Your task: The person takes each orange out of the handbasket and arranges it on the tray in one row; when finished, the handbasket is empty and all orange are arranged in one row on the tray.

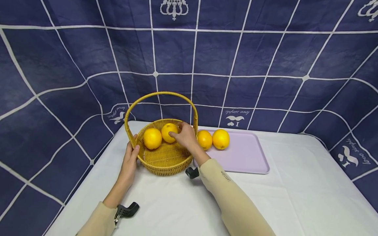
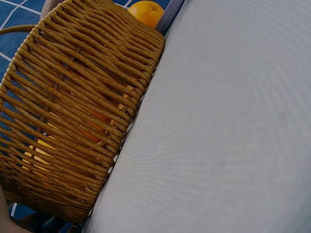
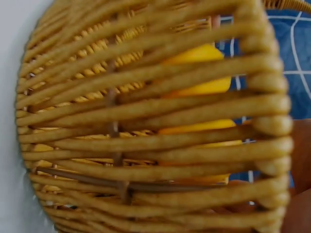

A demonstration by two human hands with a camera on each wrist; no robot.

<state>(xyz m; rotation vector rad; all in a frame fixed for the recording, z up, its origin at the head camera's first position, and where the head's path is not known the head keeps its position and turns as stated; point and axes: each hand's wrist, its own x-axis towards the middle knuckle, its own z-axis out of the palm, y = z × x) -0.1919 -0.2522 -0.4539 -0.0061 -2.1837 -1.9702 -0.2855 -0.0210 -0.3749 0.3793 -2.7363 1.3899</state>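
Head view | right hand [image 1: 186, 135] grasps orange [image 1: 169, 132] in basket [image 1: 165, 160] | left hand [image 1: 130, 160] grips basket rim

My right hand [image 1: 186, 135] reaches into the wicker basket [image 1: 165, 160] under its arched handle [image 1: 160, 95], beside two oranges [image 1: 152, 138] inside, while bare white tablecloth [image 1: 295, 183] lies open right of the lilac tray [image 1: 248, 157].

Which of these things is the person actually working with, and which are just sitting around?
In use:
- wicker basket, its rim held by the left hand
- orange inside it, gripped by the right hand
- second orange in the basket
- two oranges on the lilac tray

Just lying about:
- white tablecloth
- blue checked backdrop
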